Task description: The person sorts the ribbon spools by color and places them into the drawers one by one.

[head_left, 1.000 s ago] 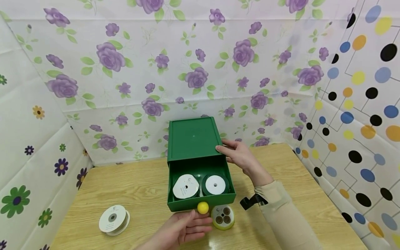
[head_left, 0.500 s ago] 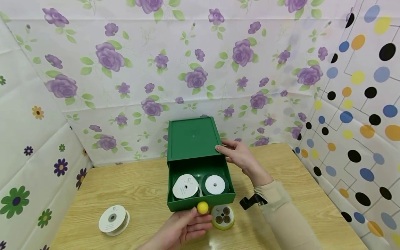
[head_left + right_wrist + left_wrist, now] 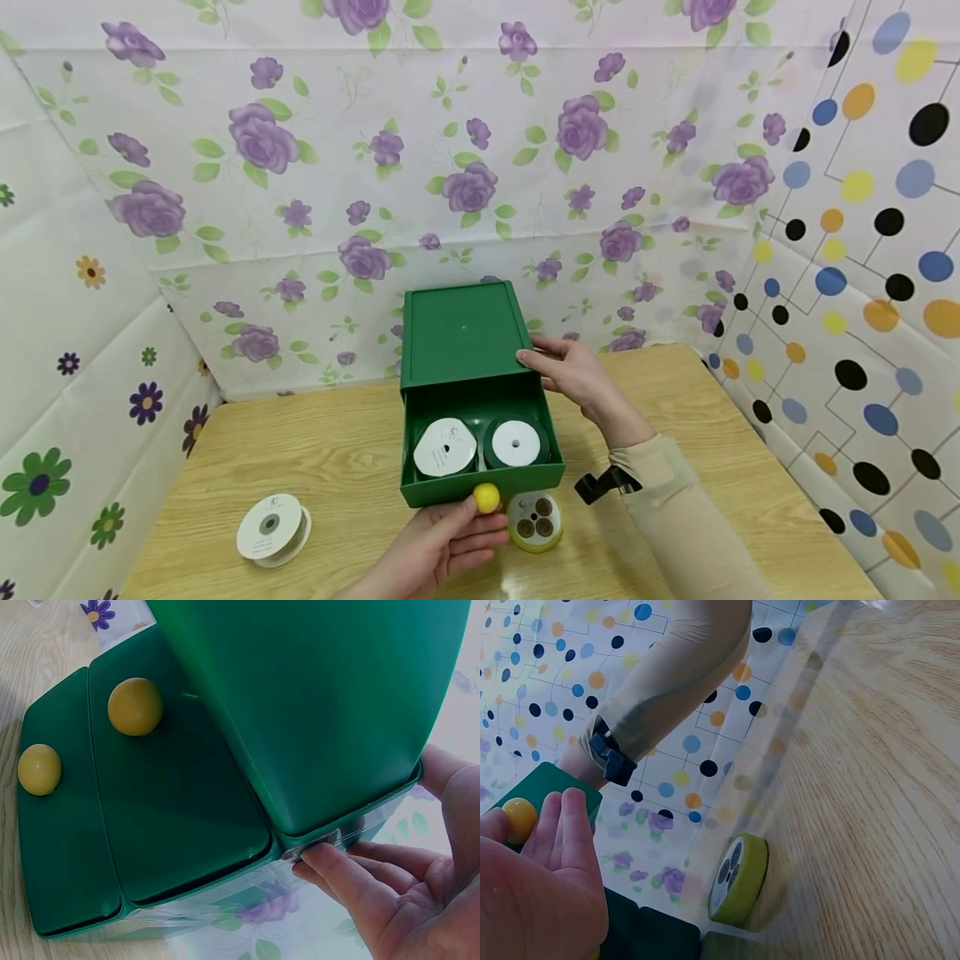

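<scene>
A green drawer cabinet [image 3: 464, 329] stands against the back wall, its top drawer [image 3: 525, 477] pulled out. Inside lie a white-faced spool [image 3: 446, 447] and a dark green spool with a white centre [image 3: 516, 443]. My left hand [image 3: 442, 546] pinches the drawer's yellow knob [image 3: 486, 497], thumb on one side and fingers on the other, as the left wrist view also shows. With the thumb on the top edge and fingers along the side, my right hand [image 3: 570, 375] grips the cabinet's right side. Two lower drawers with yellow knobs [image 3: 135, 706] show closed in the right wrist view.
Below the drawer front, a yellow-rimmed spool [image 3: 535, 521] lies on the wooden table [image 3: 337, 450], close to my left fingers. A white ribbon spool [image 3: 270, 529] lies at the left. Patterned sheets [image 3: 330, 175] stand behind and at both sides.
My left thumb has come slightly nearer and now meets the knob. The drawer, the spools and my right hand stay in place.
</scene>
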A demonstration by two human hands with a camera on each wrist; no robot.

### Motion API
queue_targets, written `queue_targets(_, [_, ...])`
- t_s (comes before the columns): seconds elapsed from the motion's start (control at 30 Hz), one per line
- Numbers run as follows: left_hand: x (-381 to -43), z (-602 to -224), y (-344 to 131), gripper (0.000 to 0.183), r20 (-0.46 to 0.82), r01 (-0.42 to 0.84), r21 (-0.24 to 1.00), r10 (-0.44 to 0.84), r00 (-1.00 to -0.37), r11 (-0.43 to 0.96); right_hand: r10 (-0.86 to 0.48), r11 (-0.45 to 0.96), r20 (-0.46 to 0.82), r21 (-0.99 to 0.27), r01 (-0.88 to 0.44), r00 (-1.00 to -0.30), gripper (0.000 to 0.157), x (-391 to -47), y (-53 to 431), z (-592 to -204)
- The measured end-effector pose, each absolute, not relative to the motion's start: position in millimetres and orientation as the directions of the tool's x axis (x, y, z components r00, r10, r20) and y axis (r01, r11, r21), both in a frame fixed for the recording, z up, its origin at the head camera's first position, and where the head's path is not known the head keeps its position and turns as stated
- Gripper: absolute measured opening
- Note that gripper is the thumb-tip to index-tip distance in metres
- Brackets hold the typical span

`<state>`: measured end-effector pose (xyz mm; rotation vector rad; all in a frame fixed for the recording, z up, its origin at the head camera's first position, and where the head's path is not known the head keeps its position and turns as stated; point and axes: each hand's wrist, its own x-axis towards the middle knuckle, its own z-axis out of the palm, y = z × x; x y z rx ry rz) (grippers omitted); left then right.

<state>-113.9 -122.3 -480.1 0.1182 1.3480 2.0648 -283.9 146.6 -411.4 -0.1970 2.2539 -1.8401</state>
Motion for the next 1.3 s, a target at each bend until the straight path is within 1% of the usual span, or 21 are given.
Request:
queue_targets(0.23, [-118, -481, -120, 0.056, -0.280, -0.468, 0.844, 0.527, -0.802, -0.264, -0.244, 0.193, -0.087, -0.980, 0.040, -0.966, 0.076, -282, 147, -410])
queue_targets(0.4, [-119, -480, -118, 0.053, -0.272, -0.460, 0.846, 0.523, -0.808, -0.271, -0.247, 0.193, -0.088, -0.980, 0.039, -0.965, 0.076, -282, 147, -410])
queue_targets(0.63, [-121, -476, -118, 0.055, -0.274, -0.458, 0.844, 0.509, -0.816, -0.279, -0.248, 0.192, -0.083, -0.981, 0.035, -0.965, 0.076, -282, 147, -411])
queue_targets(0.9, [-128, -476, -114, 0.052, -0.271, -0.437, 0.851, 0.470, -0.840, -0.291, -0.242, 0.202, -0.086, -0.979, 0.036, -0.967, 0.077, -284, 147, -412])
queue_targets(1.17, [-137, -474, -113, 0.043, -0.244, -0.421, 0.841, 0.456, -0.856, -0.340, -0.251, 0.201, -0.081, -0.979, 0.030, -0.965, 0.078, -282, 147, -412])
queue_targets(1.3, [-143, -474, -112, 0.045, -0.241, -0.411, 0.843, 0.439, -0.866, -0.348, -0.248, 0.204, -0.086, -0.978, 0.035, -0.965, 0.078, -283, 147, -413])
